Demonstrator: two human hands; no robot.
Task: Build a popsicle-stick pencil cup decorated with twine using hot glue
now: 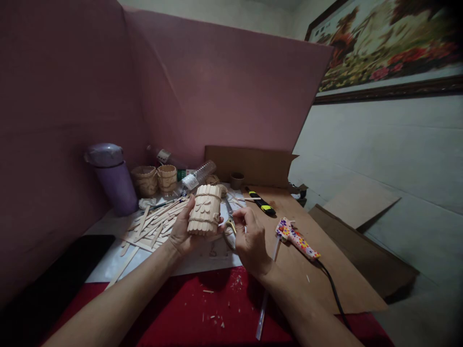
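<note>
My left hand (pixel 182 232) is wrapped round a craft-stick pot (pixel 204 226), a small holder with pale wooden sticks standing side by side. Twine circles it near the top and bottom, and a flower of small wooden petals sits on its side. It is lifted above the table and slightly tilted. To the right of it, my right hand (pixel 251 243) is closed in a pinch; whatever is between its fingertips is too small to make out. Just behind those fingers are scissors (pixel 230 224), partly hidden by the hand.
Loose craft sticks (pixel 159 226) are heaped at left before a purple bottle (pixel 115 183) and two decorated pots (pixel 167 178). A plastic bottle (pixel 198 174) lies behind. On the brown board at right are a utility knife (pixel 262 202) and a corded, flower-patterned glue gun (pixel 296 239) with a glue stick.
</note>
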